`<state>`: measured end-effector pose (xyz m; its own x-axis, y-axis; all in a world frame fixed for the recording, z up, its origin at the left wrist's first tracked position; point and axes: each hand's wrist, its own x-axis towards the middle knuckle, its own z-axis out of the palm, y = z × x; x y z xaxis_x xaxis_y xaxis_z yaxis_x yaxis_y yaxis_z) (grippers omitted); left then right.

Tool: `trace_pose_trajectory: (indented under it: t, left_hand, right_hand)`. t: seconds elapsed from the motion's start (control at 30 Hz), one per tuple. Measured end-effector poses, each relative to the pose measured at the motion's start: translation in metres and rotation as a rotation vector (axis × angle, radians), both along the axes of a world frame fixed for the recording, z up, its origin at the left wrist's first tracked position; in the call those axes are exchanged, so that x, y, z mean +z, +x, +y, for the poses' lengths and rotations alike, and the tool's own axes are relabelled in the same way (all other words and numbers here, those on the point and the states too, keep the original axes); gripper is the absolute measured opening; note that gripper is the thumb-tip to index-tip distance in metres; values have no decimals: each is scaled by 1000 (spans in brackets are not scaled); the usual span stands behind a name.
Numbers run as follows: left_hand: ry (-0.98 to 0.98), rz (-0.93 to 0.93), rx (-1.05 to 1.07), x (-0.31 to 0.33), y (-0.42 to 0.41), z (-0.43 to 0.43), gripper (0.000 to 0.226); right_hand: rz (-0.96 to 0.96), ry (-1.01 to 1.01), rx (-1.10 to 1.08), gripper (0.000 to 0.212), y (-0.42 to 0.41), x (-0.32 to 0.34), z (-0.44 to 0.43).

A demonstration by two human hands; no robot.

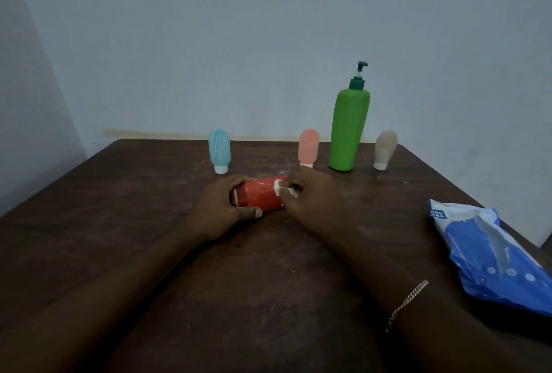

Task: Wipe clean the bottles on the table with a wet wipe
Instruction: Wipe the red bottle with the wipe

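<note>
We have the red bottle point(260, 198) lying on its side on the dark brown table point(104, 208), about midway between the left and right edges and somewhat nearer the far edge than the near one. Its gold-ringed neck points toward the left edge.

Our left hand point(221, 211) grips the neck end. The fingers curl over the top of the bottle and the thumb presses in from the near side. Our right hand point(310, 196) covers the other end, its fingers bunched around a crumpled white wet wipe point(280, 188), which is pressed against the bottle's upper side. We cannot tell how much of the wipe is tucked inside the hand. A thin chain bracelet point(407, 302) lies across our right forearm.

Four more bottles stand in a row along the far edge. A small pale blue bottle point(219, 147) sits on its white cap left of centre. A small pink bottle point(308, 145) stands cap-down just beyond our right hand. Just beside it, on the right, is a tall green pump bottle point(348, 127) with a dark green dispenser head. A small beige bottle point(385, 147), also on its white cap, stands nearest the far right corner.

At the right edge lies a blue and white pack of wipes point(490, 253), flat on the table and well apart from the red bottle. White specks and smears mark the tabletop around the bottles.
</note>
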<state>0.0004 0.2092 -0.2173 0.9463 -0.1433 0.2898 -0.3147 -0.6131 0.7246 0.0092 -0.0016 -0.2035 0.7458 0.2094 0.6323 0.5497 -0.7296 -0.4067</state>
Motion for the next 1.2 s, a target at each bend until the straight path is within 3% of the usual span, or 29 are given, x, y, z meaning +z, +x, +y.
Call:
trace_pose_trajectory:
  t: [0.13, 0.37, 0.57, 0.8, 0.87, 1.0, 1.1, 1.2]
  left_hand:
    - [2, -3, -16, 3, -4, -1, 61]
    - [-8, -1, 17, 6, -10, -3, 55]
    - [2, -10, 10, 5, -9, -2, 51]
    - [-52, -43, -25, 9, -15, -2, 43]
    - [-50, -21, -15, 9, -15, -2, 42]
    - [3, -1, 17, 8, -14, -3, 52]
    - [26, -31, 26, 7, -15, -4, 51]
    - [18, -135, 25, 2, -15, -3, 35]
  right_hand:
    - [10, 89, -123, 19, 9, 7, -12]
    - [-17, -68, 153, 20, -7, 2, 10]
    - [-2, 123, -117, 17, 7, 1, -8]
    - [-17, -122, 335, 20, -21, 2, 34]
    - [-30, -45, 237, 14, -12, 1, 27]
    - [-18, 141, -77, 23, -1, 4, 15]
    - [0, 69, 11, 26, -15, 8, 31]
    - [-23, -66, 171, 19, -34, 10, 57]
